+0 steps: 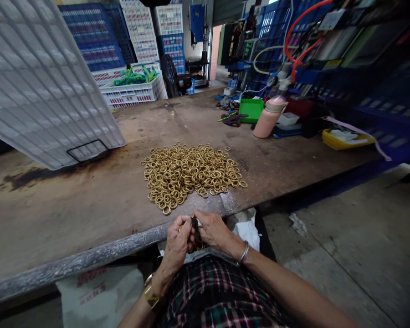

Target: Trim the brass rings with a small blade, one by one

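Observation:
A heap of brass-coloured rings [191, 171] lies on the worktable, just beyond my hands at the front edge. My left hand [178, 240] is closed, with a brass ring [181, 228] partly showing at its fingers. Against it, my right hand [214, 231] is closed too, fingertips pinched, and what they hold is mostly covered. A small dark piece [194, 223] shows between the two hands; its kind cannot be made out. More rings [200, 243] appear below the hands, close to my lap.
On the left of the worktable [123, 209] a white slatted crate [51, 86] stands tilted. A pink bottle [269, 117], green tray [251, 110] and yellow tray [346, 139] are toward the right. Behind the table, a white crate [133, 94] holds green pieces. Below hangs a white sack [102, 296].

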